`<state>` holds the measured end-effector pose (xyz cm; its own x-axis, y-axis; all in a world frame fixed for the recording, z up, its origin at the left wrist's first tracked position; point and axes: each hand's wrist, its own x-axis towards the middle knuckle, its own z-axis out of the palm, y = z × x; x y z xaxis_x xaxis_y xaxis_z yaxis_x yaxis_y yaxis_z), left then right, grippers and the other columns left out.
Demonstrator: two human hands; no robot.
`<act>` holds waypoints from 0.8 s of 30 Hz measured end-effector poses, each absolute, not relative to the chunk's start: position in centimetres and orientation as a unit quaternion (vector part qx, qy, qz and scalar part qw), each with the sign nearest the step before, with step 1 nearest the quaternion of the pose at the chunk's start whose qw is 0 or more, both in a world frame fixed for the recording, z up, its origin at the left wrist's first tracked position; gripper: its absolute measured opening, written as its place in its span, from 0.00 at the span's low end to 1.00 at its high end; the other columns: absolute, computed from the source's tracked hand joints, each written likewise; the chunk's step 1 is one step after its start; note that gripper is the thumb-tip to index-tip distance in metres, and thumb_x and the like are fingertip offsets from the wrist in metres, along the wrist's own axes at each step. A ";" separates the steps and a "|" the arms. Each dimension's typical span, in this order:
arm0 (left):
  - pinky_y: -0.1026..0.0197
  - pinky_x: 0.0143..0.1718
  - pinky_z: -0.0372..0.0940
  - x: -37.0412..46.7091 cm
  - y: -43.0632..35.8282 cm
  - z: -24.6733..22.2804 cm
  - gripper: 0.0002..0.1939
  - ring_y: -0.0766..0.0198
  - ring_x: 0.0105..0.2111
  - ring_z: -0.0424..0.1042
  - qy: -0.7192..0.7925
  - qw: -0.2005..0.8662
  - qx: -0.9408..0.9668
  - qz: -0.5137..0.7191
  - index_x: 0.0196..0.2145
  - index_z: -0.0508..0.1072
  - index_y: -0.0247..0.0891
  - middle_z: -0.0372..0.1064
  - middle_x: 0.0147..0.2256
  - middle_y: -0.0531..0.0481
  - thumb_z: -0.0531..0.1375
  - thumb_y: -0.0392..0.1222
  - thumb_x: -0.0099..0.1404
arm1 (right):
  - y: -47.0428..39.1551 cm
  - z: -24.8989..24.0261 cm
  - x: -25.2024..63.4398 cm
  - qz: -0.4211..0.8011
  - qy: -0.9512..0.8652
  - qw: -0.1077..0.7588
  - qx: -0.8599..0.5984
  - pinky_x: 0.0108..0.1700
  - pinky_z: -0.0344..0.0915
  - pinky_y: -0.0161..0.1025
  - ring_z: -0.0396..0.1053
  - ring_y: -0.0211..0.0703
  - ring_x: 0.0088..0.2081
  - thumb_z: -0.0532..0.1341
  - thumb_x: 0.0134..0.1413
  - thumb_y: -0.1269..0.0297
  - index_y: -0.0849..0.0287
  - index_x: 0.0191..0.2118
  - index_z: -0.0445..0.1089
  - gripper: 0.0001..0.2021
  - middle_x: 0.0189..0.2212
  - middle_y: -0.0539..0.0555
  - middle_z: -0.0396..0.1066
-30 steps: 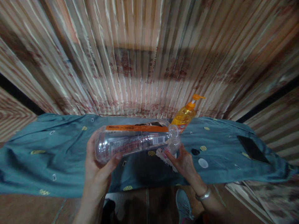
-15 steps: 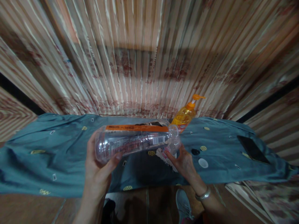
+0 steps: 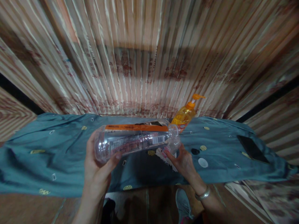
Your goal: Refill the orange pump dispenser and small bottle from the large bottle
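A large clear plastic bottle point(image 3: 137, 140) with an orange-edged label lies sideways in the air above the cloth-covered table. Its base rests in my left hand point(image 3: 99, 165), the thumb across the near side and the other fingers hidden behind it. My right hand point(image 3: 183, 160), with a silver bracelet on the wrist, is closed at the neck end. Between its fingers is crumpled clear plastic point(image 3: 174, 144), with a whitish scrap point(image 3: 163, 155) hanging beside it. Behind the neck stands a yellow pump bottle point(image 3: 184, 116) with an orange pump.
The table has a teal patterned cloth point(image 3: 60, 146). Right of my right hand lie a white round disc point(image 3: 203, 162) and a small black object point(image 3: 195, 151). A dark phone-like slab point(image 3: 252, 148) lies at the far right. Pleated curtains point(image 3: 140, 71) hang behind.
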<state>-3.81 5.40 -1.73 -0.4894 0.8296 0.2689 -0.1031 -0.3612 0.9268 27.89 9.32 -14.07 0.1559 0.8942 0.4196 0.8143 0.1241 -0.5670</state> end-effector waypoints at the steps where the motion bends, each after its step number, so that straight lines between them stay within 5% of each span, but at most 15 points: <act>1: 0.32 0.82 0.56 -3.8 5.4 -1.7 0.46 0.35 0.72 0.72 0.466 0.319 0.390 0.727 0.65 0.81 0.52 0.77 0.69 0.44 0.86 0.51 0.49 | 9.3 -14.1 27.9 0.056 -0.647 0.377 -0.660 0.40 0.85 0.56 0.89 0.66 0.39 0.68 0.67 0.38 0.60 0.60 0.78 0.31 0.39 0.67 0.89; 24: 0.30 0.84 0.53 -3.5 5.3 -1.3 0.46 0.33 0.75 0.70 0.467 0.317 0.394 0.725 0.65 0.79 0.51 0.76 0.70 0.43 0.86 0.53 0.51 | 9.3 -14.2 27.8 0.052 -0.653 0.398 -0.643 0.42 0.86 0.60 0.89 0.68 0.40 0.67 0.68 0.37 0.62 0.64 0.76 0.34 0.41 0.69 0.89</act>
<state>-3.49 5.26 -1.31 -0.4884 0.8279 0.2758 -0.0910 -0.3627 0.9275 27.80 9.34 -14.23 0.1427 0.8804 0.4523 0.7977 0.1683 -0.5791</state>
